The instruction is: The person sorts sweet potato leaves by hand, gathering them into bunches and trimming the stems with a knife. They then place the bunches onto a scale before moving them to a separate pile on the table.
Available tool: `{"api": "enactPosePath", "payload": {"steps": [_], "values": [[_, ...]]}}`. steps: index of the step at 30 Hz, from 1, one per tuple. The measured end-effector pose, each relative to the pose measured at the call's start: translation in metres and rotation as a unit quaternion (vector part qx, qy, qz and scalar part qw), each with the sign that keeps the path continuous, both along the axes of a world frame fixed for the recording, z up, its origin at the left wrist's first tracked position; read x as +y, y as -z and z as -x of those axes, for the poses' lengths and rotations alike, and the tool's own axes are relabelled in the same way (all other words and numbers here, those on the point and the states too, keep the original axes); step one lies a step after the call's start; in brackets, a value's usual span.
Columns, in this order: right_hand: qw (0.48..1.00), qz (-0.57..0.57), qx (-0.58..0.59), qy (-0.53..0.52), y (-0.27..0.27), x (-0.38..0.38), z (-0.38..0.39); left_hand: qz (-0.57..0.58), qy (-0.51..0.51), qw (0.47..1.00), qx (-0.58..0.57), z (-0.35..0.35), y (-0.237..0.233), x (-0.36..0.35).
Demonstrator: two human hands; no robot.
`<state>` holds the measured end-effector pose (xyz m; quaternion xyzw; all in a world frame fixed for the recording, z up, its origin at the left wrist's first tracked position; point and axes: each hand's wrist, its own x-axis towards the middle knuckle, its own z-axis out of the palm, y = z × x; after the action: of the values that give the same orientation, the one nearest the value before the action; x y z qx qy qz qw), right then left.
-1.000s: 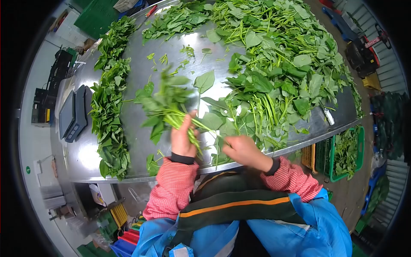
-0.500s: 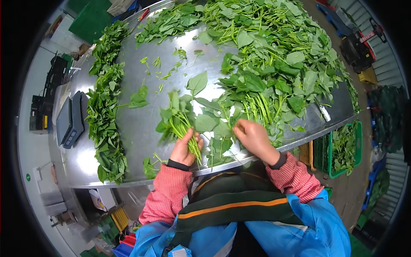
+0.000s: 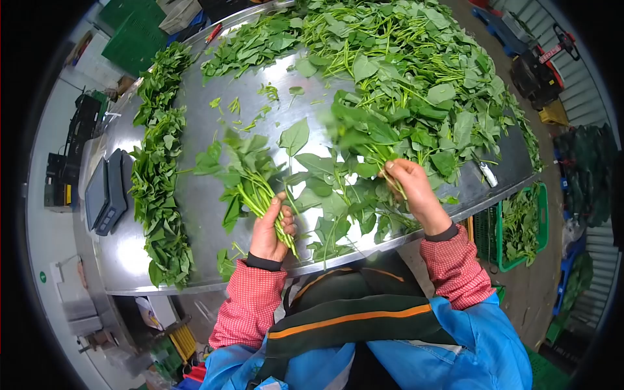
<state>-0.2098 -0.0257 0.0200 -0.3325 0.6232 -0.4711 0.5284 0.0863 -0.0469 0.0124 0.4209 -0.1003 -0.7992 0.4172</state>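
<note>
My left hand (image 3: pixel 270 229) is closed around the stems of a bunch of leafy greens (image 3: pixel 244 172), held just above the steel table (image 3: pixel 201 195) with the leaves pointing up and left. To the right, my right hand (image 3: pixel 416 192) pinches several green stalks (image 3: pixel 364 133) and lifts them from the edge of the big heap of loose greens (image 3: pixel 422 78) that covers the table's far right. Loose leaves (image 3: pixel 338 208) lie on the table between my two hands.
A long row of sorted greens (image 3: pixel 159 175) runs down the table's left side, beside a dark scale (image 3: pixel 107 188). A small knife-like tool (image 3: pixel 487 174) lies near the right edge. Green crates of leaves (image 3: pixel 523 227) stand on the floor at right.
My right hand has moved right and up into the heap and taken hold of several stalks. My left hand kept its bunch and tilted it further left.
</note>
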Motion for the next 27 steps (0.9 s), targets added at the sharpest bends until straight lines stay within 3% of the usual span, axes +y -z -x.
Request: {"api": "enactPosePath", "payload": {"steps": [2, 3, 4, 7, 11, 16, 19, 23, 27], "values": [[0.997, 0.03, 0.07, 0.001, 0.038, 0.004, -0.001, 0.022, -0.017, 0.999, -0.02, 0.007, -0.005, -0.001], [0.989, 0.051, 0.134, -0.018, 0.038, 0.005, -0.007, 0.031, -0.019, 0.999, -0.024, 0.01, -0.007, -0.002], [0.995, 0.051, 0.08, 0.006, 0.037, 0.008, -0.013, 0.038, -0.025, 0.999, -0.028, 0.012, -0.007, -0.002], [0.975, 0.102, 0.197, 0.005, 0.027, 0.01, -0.025, 0.064, -0.03, 0.996, -0.055, 0.017, -0.007, 0.003], [0.913, 0.132, 0.384, -0.036, -0.002, 0.015, -0.048, 0.098, -0.021, 0.992, -0.083, 0.035, -0.019, 0.006], [0.766, 0.326, 0.542, -0.119, -0.006, 0.019, -0.082, 0.12, 0.009, 0.988, -0.101, 0.062, -0.008, 0.006], [0.763, 0.347, 0.527, -0.14, -0.011, 0.02, -0.094, 0.107, -0.013, 0.989, -0.105, 0.065, -0.002, 0.004], [0.802, 0.273, 0.498, -0.185, 0.009, 0.034, -0.074, 0.131, -0.108, 0.979, -0.116, 0.04, -0.006, -0.017], [0.826, 0.221, 0.431, -0.289, 0.015, 0.048, -0.066, 0.095, -0.094, 0.986, -0.098, 0.02, -0.007, -0.026]]}}
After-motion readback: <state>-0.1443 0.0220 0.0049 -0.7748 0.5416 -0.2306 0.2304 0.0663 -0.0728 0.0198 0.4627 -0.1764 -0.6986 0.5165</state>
